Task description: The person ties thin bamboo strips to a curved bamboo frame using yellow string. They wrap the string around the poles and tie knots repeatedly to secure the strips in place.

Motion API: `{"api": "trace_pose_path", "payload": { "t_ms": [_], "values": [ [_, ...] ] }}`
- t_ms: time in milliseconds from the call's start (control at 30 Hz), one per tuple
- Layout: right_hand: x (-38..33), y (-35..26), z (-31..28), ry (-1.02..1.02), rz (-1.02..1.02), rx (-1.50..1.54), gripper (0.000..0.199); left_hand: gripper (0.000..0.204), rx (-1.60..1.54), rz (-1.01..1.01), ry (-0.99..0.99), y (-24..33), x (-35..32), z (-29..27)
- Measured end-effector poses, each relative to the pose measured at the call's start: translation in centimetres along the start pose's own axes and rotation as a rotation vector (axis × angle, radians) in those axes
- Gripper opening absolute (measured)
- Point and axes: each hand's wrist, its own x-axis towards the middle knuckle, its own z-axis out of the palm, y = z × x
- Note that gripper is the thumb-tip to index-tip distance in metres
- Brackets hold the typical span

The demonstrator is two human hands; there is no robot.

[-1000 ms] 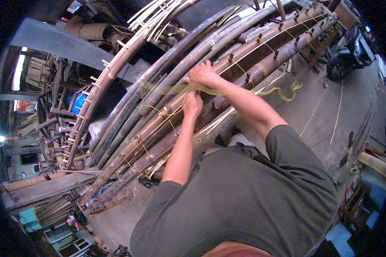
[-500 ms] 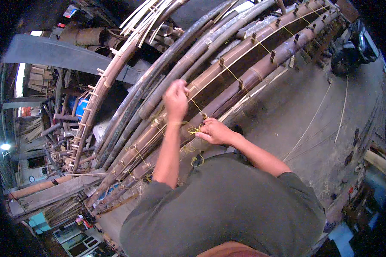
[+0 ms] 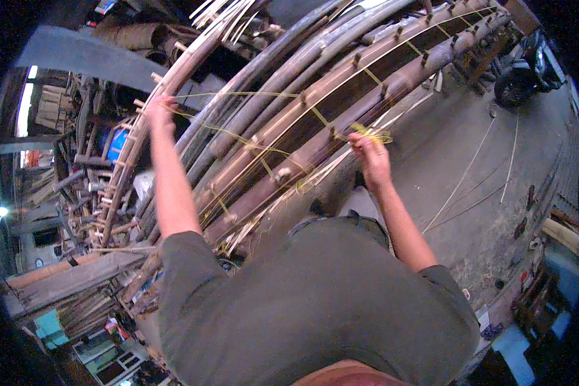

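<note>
My left hand (image 3: 162, 114) is stretched far out to the left, closed on a yellow string (image 3: 238, 94). From it one length runs taut to a dark peg (image 3: 303, 100) on the far bamboo pole (image 3: 278, 131), and another length sags toward the near bamboo pole (image 3: 402, 83). More string crosses between the two poles from peg to peg. Just beyond the near pole's edge on my side, my right hand (image 3: 372, 157) pinches a looped yellow bundle of string (image 3: 374, 134), close to a peg (image 3: 332, 132).
Several grey bamboo poles (image 3: 264, 83) lie behind the pegged pair. A curved pole with light pegs (image 3: 130, 138) stands at the left. Thin strips (image 3: 321, 168) lie along the near pole. A wheel (image 3: 513, 88) stands on the floor at the far right.
My left hand has swung out to the left from the far pole, drawing the string long. My right hand has moved right and away from me, holding the looped bundle.
</note>
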Motion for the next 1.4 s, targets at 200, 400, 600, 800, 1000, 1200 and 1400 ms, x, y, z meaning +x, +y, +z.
{"api": "trace_pose_path", "payload": {
  "t_ms": [200, 400, 600, 800, 1000, 1200, 1400],
  "values": [
    [-6.3, 7.1, 1.1, 0.213, 0.704, 0.286, 0.036, 0.068, 1.249, 0.022, 0.143, 5.1, -8.7, -7.4],
    [-10.0, 8.5, 11.6, -0.148, 0.968, 0.483, 0.033, 0.027, 0.653, 0.195, -0.65, -4.8, -26.3, 6.4],
    [-8.1, 7.2, 17.1, 0.006, -0.017, 0.079, 0.025, 0.029, 0.861, 0.17, -0.309, -4.2, -31.0, 10.5],
    [-6.6, -0.2, 31.9, -1.315, -0.76, -0.743, 0.036, 0.03, 0.811, 0.214, -0.331, -7.0, -30.9, 8.4],
    [7.5, 6.0, 25.7, -0.876, -0.271, -1.821, 0.051, 0.03, 0.847, 0.018, -0.374, -4.0, -29.5, 10.2],
    [0.3, -4.5, 21.8, -1.237, -0.1, -0.64, 0.053, 0.03, 0.772, 0.121, -0.235, -6.2, -29.7, 9.7],
    [-7.2, 6.2, 12.1, -1.068, -0.141, -1.071, 0.042, 0.026, 0.714, 0.144, -0.272, -4.5, -29.9, 10.1]
  ]
}}
